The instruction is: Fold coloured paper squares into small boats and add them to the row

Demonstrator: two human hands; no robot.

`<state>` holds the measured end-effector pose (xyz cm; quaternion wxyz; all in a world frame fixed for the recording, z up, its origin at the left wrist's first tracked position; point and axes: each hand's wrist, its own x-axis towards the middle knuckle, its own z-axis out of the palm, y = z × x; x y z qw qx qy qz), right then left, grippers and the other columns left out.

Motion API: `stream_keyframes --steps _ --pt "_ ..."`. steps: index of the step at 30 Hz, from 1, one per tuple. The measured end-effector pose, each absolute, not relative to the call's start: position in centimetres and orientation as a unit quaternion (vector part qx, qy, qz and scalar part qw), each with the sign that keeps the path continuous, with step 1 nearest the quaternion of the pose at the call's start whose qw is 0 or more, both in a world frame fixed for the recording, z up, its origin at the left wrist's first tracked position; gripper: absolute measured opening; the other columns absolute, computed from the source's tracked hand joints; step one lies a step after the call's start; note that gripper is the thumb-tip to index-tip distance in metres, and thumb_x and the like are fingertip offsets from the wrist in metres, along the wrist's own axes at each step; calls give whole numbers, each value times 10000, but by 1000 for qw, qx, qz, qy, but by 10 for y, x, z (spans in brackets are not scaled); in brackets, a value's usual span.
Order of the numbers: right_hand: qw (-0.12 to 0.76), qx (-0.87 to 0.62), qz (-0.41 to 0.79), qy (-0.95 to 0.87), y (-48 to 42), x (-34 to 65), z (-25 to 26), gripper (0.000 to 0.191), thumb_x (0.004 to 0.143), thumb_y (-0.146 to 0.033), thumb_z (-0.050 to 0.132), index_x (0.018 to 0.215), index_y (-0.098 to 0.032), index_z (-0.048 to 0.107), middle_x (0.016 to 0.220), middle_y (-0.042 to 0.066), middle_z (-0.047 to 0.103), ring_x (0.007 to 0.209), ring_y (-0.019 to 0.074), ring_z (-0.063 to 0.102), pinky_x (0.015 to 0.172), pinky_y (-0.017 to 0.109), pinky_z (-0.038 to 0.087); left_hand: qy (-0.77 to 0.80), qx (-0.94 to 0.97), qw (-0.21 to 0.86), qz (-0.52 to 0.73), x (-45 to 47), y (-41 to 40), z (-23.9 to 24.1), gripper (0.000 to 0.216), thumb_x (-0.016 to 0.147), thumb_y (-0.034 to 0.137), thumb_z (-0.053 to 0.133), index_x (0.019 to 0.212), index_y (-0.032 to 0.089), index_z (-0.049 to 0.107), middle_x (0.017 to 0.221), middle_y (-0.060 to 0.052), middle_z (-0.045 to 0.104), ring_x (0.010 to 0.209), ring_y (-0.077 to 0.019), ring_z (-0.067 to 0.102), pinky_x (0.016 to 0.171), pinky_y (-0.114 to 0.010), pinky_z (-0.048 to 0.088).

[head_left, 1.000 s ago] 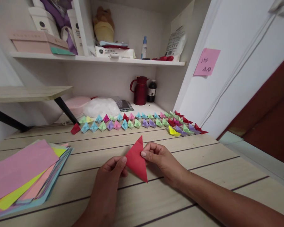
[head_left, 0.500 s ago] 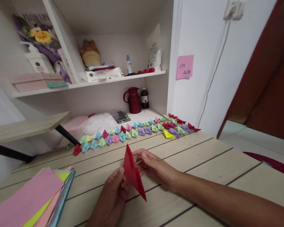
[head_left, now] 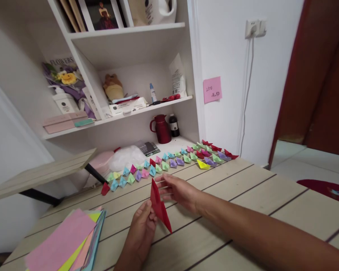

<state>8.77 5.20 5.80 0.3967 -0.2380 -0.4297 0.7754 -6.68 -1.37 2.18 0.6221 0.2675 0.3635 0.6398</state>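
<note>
Well, in the head view the red paper [head_left: 159, 206] stands edge-on just below frame centre, above the counter [head_left: 243, 188]. Its long axis runs from an upper tip down and right to a lower one. The left hand [head_left: 143, 230] is nearer, its grip pinching the paper from lower left. The right hand [head_left: 178, 191] lies right of the upper tip, fingers spread; whether they touch paper is unclear. Boats [head_left: 169, 162] line the far edge.
</note>
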Motion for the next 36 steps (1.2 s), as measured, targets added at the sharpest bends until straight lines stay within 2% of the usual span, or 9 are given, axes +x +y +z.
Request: stream_keyframes --steps 3,8,13,17,21,29,36 --pt "447 -187 750 -452 35 80 63 361 801 -517 636 1005 -220 662 998 34 642 874 152 596 829 297 425 369 270 622 635 -67 -15 23 288 680 255 806 660 147 539 572 62 501 480 -36 433 516 -163 407" --pt "441 -206 735 -472 20 86 56 377 783 -512 652 989 -198 682 1036 73 660 989 214 581 894 363 397 371 272 633 622 -65 -16 30 266 688 251 799 680 149 554 564 68 469 494 -38 430 529 -162 401" --pt "463 -219 701 -496 23 98 61 339 819 -454 630 1043 -204 682 1099 71 655 1022 216 577 938 375 372 382 268 636 615 -61 -19 35 277 688 243 798 685 150 537 564 74 454 482 -31 378 506 -156 376" --pt "462 -227 682 -519 25 103 66 331 768 -379 705 1049 -206 683 1010 50 678 987 201 580 931 353 384 383 291 641 599 -60 -20 34 300 711 268 777 637 151 511 550 65 450 494 -42 381 511 -167 382" --pt "458 -224 676 -533 23 105 67 343 743 -325 735 1058 -206 676 963 30 682 911 171 590 905 332 407 392 297 640 590 -62 -19 30 270 721 270 770 671 148 535 552 65 452 496 -42 384 501 -165 367" --pt "446 -201 700 -520 20 102 67 255 727 -302 739 936 -165 686 839 17 678 803 151 600 854 327 433 395 322 637 578 -66 -18 26 277 779 311 718 655 141 537 569 55 441 515 -48 367 509 -173 356" --pt "445 -206 704 -513 21 101 65 219 712 -288 736 878 -153 688 817 12 679 772 134 601 822 292 431 369 335 645 580 -69 -14 20 257 805 301 692 670 141 543 583 50 459 534 -58 377 525 -187 371"
